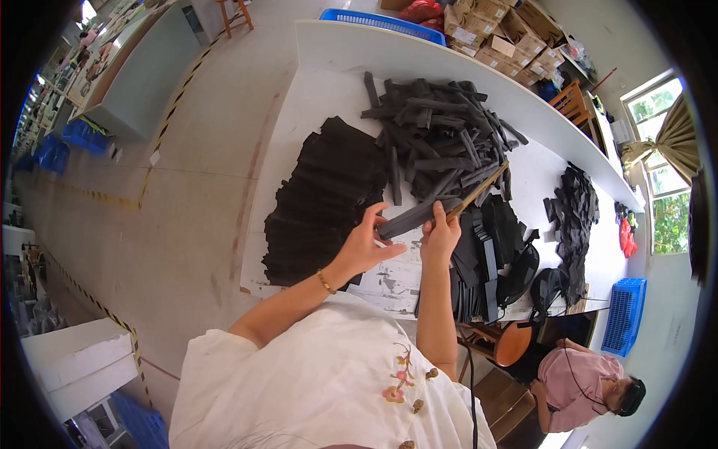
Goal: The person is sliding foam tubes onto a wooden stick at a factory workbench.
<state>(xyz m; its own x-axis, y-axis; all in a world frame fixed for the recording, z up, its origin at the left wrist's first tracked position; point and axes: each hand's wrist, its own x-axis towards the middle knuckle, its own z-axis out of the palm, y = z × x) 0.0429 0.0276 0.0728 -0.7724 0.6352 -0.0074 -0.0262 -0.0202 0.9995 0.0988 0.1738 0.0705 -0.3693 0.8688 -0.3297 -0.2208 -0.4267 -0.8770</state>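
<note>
1. Grey strip (411, 218), just off my view's centre toward three o'clock.
2. Right hand (443, 236) clamped on strip and brown stick (479, 192).
3. Left hand (363, 247) at its eight-o'clock end, thumb spread; gripping, I can't tell.

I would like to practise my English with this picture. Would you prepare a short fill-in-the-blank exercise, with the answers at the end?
1. The bracelet is worn on the person's ____ wrist.
2. The right hand grips a strip whose colour is dark ____.
3. The co-worker at lower right wears a ____ top.
4. In the picture, the jumbled pile lies further ____ (left or right) than the neat black layers.

Missing words: left; grey; pink; right.
</note>
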